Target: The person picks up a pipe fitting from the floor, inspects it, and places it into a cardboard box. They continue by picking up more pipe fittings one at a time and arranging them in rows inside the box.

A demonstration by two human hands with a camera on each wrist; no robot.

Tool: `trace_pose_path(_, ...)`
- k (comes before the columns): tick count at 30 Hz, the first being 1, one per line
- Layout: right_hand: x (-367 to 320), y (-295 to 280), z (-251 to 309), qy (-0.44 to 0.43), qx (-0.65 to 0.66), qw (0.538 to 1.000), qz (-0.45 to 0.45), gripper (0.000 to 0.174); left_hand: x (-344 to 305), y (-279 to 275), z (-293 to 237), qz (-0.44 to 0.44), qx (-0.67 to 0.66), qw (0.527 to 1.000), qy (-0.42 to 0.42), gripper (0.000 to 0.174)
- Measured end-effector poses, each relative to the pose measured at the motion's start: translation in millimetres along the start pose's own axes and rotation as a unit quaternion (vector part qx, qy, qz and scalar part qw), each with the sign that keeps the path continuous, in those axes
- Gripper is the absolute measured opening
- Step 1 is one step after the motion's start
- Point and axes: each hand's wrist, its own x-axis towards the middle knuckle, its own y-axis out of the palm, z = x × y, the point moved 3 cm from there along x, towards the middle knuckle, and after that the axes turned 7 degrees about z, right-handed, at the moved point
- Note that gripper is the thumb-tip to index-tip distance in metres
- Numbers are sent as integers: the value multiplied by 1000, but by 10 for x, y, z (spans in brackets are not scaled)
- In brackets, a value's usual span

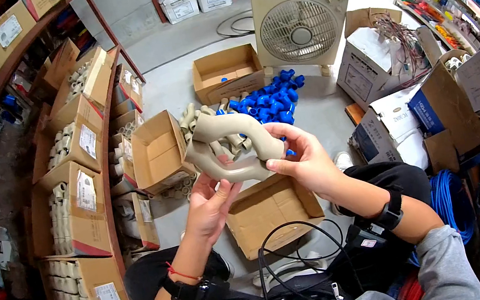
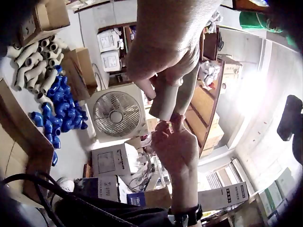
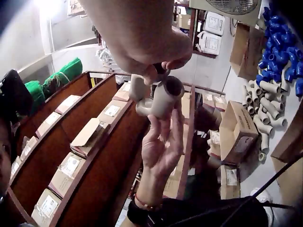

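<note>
Two beige curved plastic pipe bends are held up in front of the body, one upper bend (image 1: 229,125) and one lower bend (image 1: 224,169), side by side with a gap between their middles. My right hand (image 1: 309,157) grips their right ends between thumb and fingers. Lower down, my left hand (image 1: 209,210) holds the lower bend from beneath, thumb on the near side. In the right wrist view, the open mouth of a pipe bend (image 3: 163,97) faces the camera above the left hand's fingers (image 3: 177,127).
Beyond the hands lie a pile of blue fittings (image 1: 267,103) and more beige bends (image 1: 188,115). Cardboard boxes stand nearby: front box (image 1: 273,211), left box (image 1: 158,151), back box (image 1: 226,69). A box fan (image 1: 302,26) stands behind. A black cable (image 1: 263,268) loops over the lap.
</note>
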Motion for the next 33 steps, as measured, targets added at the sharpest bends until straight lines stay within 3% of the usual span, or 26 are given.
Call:
trace_pose_path(10,-7,6,252,-117,-162,980,-3,47,18,34,82,18,14,999,27,37)
trace_pose_path(23,12,-11,365,-153,-149,977,11,45,20,139,72,27,-27,998,48,37)
trace_pose_path(33,10,-25,467,-195,-140,969,56,46,-13,212,-71,49,30,995,82,39)
